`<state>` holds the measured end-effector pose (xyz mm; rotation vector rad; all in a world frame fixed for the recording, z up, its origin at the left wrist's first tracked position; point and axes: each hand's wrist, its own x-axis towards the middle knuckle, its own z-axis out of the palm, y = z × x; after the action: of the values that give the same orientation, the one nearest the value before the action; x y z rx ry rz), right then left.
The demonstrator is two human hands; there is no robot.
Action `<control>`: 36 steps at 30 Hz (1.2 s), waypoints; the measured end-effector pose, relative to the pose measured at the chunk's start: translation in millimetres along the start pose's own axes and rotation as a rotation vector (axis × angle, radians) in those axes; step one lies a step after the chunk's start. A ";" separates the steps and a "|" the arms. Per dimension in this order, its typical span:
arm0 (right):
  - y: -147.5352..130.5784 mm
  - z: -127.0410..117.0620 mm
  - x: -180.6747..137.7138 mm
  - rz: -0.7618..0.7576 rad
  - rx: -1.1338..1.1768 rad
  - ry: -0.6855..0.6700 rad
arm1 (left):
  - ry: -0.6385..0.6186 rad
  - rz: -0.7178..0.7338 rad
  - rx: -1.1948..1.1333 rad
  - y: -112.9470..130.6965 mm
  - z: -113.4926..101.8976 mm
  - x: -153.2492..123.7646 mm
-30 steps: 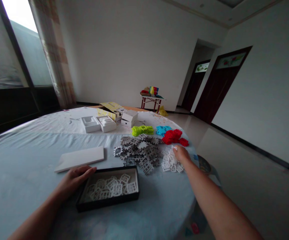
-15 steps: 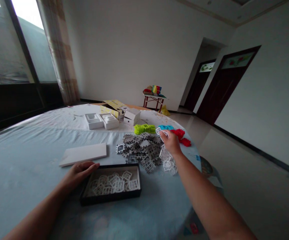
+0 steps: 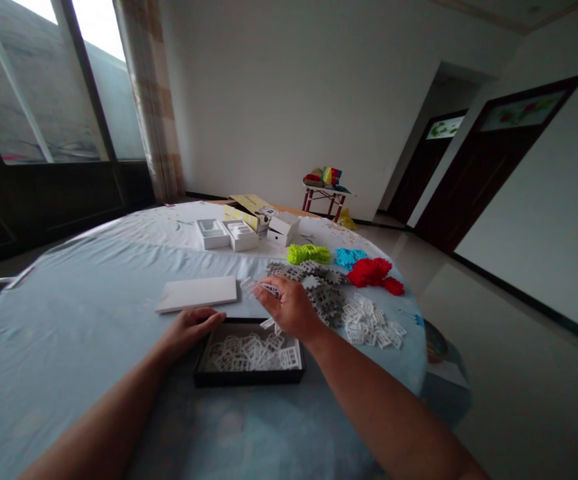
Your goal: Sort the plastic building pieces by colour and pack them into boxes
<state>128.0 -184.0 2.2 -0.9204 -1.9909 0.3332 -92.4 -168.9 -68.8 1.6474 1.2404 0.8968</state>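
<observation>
My right hand (image 3: 291,307) pinches several small white plastic window frames (image 3: 270,289) above the far right edge of a shallow black box (image 3: 249,379). One or two more frames show just below the fingers, at the rim. Inside the box lies a heap of similar white window frames (image 3: 241,353). At the box's far left corner, my left hand (image 3: 193,327) grips the rim, its thumb along the edge. Right of the box is a loose pile of white frames (image 3: 371,323). Grey interlocking building pieces (image 3: 326,293) lie heaped behind my right hand, which partly hides them.
A white lid (image 3: 199,293) lies beyond my left hand. Farther back are white open trays (image 3: 212,235), a small white box (image 3: 283,229) and a yellow carton (image 3: 249,207). Green (image 3: 309,254), blue (image 3: 350,257) and red pieces (image 3: 370,272) are piled toward the table's right edge.
My right hand has come left and nearer, from over the piles to above the box, carrying white frames. My left hand stays at the box corner. The whole view has shifted.
</observation>
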 end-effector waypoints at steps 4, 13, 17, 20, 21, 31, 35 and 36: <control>-2.7 1.1 -1.7 0.001 0.002 -0.043 | -0.008 0.008 0.013 3.6 0.2 -1.1; -5.6 5.3 -10.7 -0.033 0.028 -0.176 | -0.036 -0.011 0.009 -4.9 -2.9 2.7; -6.1 5.6 -16.5 -0.014 0.079 -0.233 | -0.049 -0.064 -0.047 -2.3 -3.0 2.6; -3.7 0.7 -18.7 -0.041 0.063 -0.183 | -0.044 -0.056 -0.025 0.8 -2.6 1.9; -1.1 -2.7 -19.0 -0.042 0.050 -0.150 | -0.038 -0.062 -0.012 1.6 -2.4 1.7; 88.2 -87.8 -66.6 0.168 -0.368 0.159 | -0.023 -0.107 0.006 2.7 -3.1 1.9; 114.8 -105.4 -108.6 0.238 -0.646 0.021 | -0.046 -0.117 -0.016 -1.2 -2.9 2.7; 118.1 -106.1 -116.7 0.257 -0.693 -0.020 | -0.051 -0.115 -0.020 -2.4 -3.0 3.0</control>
<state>309.1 -198.5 -74.1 -1.6124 -2.0329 -0.2356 -95.2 -165.0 -69.8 1.5568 1.2737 0.7898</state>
